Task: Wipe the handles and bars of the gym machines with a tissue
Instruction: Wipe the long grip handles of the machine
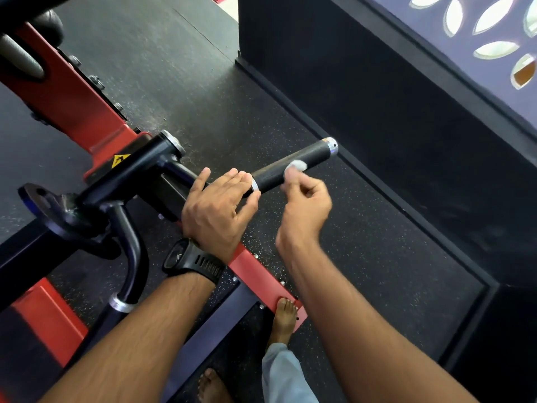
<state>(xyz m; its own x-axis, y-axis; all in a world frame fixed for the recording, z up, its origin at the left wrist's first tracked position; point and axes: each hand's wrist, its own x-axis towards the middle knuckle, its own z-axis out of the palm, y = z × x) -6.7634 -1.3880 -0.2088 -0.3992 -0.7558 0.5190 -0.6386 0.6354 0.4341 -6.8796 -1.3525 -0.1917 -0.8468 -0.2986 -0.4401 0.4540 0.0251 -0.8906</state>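
Handle [312, 155]: black sleeve on the red-framed machine [72, 97], long axis running from a silver collar at lower left up and right to a capped free end.
Tissue [297, 165]: small white wad, pressed on the handle about midway.
Right hand [305, 205]: grip pinching the tissue, reaching in from below the handle.
Left hand [218, 203]: grip curled round the bar [183, 173] just inside the collar.
Judgement: wiping should travel along that axis; the free end lies up and right of the tissue, with the right hand nearer.
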